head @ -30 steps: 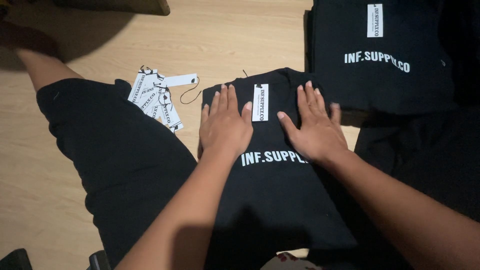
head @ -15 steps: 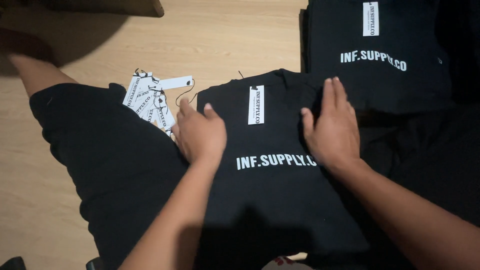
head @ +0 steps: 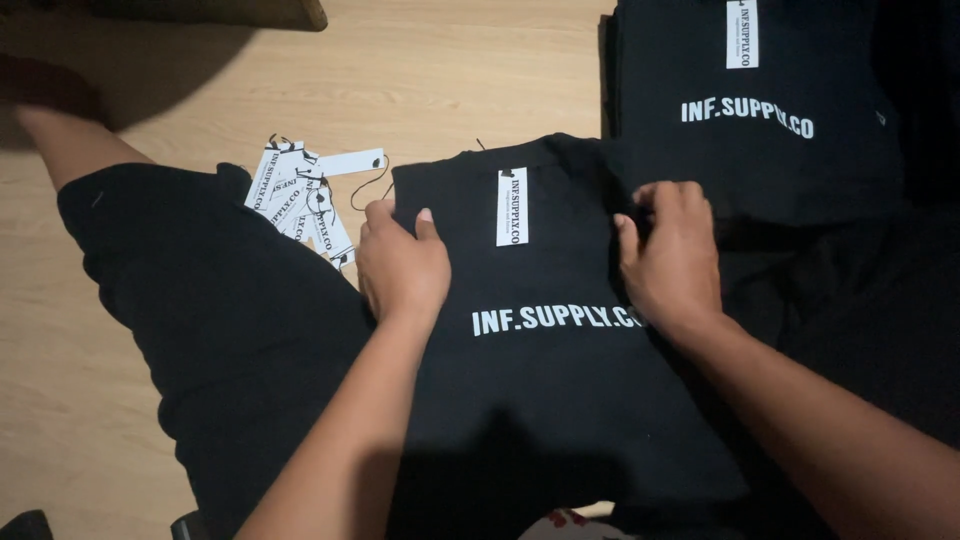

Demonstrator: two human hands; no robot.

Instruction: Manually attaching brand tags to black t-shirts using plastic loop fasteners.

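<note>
A folded black T-shirt (head: 530, 380) with white chest lettering and a white neck label lies on the wooden floor in front of me. My left hand (head: 400, 265) pinches its left edge near the collar, thumb on top. At the shirt's right edge my right hand (head: 668, 255) has its fingers curled around the fabric. Both hands grip the shirt at its sides.
A stack of similar folded black shirts (head: 760, 110) lies at the upper right. Several white hang tags with strings (head: 300, 195) lie on the wooden floor (head: 450, 70) to the left. My leg in black shorts (head: 200, 320) stretches along the left.
Both hands went from lying flat on the shirt's chest to its sides. They moved apart and now grip the left and right edges.
</note>
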